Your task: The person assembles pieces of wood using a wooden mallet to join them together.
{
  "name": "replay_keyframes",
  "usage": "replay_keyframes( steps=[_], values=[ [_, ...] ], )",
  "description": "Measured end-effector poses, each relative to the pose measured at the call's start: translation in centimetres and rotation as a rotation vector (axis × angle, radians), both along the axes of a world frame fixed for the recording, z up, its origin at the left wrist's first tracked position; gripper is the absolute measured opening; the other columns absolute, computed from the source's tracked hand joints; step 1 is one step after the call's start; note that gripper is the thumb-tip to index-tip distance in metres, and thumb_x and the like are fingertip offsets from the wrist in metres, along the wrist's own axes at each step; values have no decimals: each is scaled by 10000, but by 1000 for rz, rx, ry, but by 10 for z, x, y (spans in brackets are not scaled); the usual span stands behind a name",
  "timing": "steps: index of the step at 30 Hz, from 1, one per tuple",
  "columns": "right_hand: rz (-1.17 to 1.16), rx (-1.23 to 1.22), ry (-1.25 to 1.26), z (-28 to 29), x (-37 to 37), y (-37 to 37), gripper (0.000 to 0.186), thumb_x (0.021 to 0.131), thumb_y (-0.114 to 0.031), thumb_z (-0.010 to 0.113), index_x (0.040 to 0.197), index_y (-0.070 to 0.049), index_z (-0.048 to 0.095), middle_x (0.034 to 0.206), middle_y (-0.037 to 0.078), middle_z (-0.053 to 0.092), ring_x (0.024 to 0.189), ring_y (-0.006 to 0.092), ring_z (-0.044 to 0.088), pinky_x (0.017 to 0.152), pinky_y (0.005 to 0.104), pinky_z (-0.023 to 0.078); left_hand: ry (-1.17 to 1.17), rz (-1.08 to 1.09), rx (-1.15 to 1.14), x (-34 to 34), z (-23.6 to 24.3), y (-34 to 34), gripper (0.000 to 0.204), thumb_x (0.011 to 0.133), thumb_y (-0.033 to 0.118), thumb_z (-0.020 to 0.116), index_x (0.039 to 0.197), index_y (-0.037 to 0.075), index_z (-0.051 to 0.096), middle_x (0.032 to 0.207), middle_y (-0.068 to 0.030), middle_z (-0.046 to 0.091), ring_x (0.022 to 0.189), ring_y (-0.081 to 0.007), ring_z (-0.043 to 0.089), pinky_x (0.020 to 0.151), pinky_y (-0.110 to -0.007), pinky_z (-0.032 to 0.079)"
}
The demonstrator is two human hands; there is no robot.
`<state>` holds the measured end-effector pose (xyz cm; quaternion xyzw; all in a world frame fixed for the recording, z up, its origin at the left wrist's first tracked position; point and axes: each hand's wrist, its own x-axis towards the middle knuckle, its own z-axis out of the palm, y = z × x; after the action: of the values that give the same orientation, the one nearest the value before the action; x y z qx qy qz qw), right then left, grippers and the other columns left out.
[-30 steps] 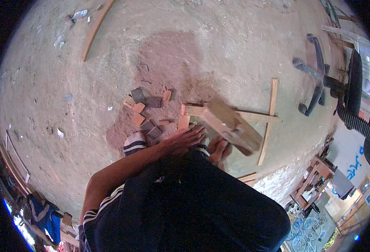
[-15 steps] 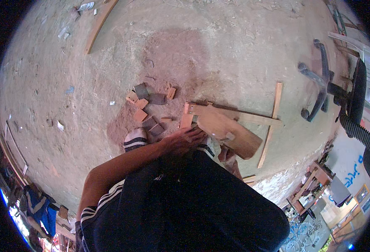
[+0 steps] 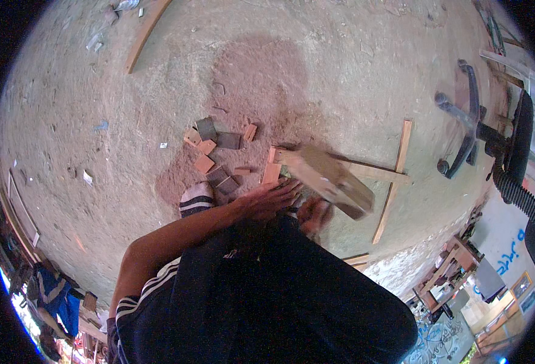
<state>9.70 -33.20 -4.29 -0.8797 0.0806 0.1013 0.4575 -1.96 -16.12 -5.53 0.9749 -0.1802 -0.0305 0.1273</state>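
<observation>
My left hand [image 3: 272,199] lies with its fingers along the lower end of a small reddish wooden block [image 3: 272,173], seemingly gripping it. This block sits at the left end of a long wooden strip [image 3: 373,171]. Over the strip, a broad, round-cornered wooden piece [image 3: 331,181] leans at a slant, its edges smeared by motion. Just below it, my right hand [image 3: 314,216] is blurred and curled like a fist; what it holds is hidden. Left of my hands, several small reddish and dark wooden blocks [image 3: 205,163] lie scattered, near a bare foot [image 3: 196,192].
Another wooden strip [image 3: 394,188] crosses the long one at its right end. Reddish sawdust [image 3: 258,67] covers part of the floor. To the right lies an office chair [image 3: 477,127] with a dark base. A curved wooden strip [image 3: 147,36] rests at the far left.
The broad wooden piece has tilted and shifted slightly. My right hand has moved up and to the left, closer to my left hand. My left hand stays at the reddish block.
</observation>
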Motion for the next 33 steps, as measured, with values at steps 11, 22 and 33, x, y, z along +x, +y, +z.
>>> replay_keyframes(
  steps=[11, 22, 33],
  values=[
    [-26, 90, 13, 62, -16, 58, 427, 1005, -493, 563, 967, -74, 489, 563, 25, 449, 378, 101, 305, 341, 279, 265, -17, -43, 37, 8, 18, 14, 767, 839, 440, 562, 1481, 65, 373, 1583, -133, 341, 1491, -315, 258, 1215, -489, 215],
    [254, 197, 438, 23, -16, -23, 399, 1028, -345, 533, 1269, -44, 432, 1034, 139, 473, 898, 221, 438, 764, 433, 381, 214, -139, -44, 14, 26, 19, 808, 848, 474, 545, 1514, 65, 339, 1593, -109, 334, 1497, -304, 262, 1235, -518, 161],
    [252, 376, 262, 59, -6, 18, 413, 997, -490, 584, 993, -88, 492, 650, -24, 453, 464, 72, 349, 403, 246, 279, 10, -44, 51, 7, 8, 7, 822, 825, 512, 596, 1487, 76, 375, 1601, -121, 316, 1509, -298, 223, 1184, -488, 237]
  ],
)
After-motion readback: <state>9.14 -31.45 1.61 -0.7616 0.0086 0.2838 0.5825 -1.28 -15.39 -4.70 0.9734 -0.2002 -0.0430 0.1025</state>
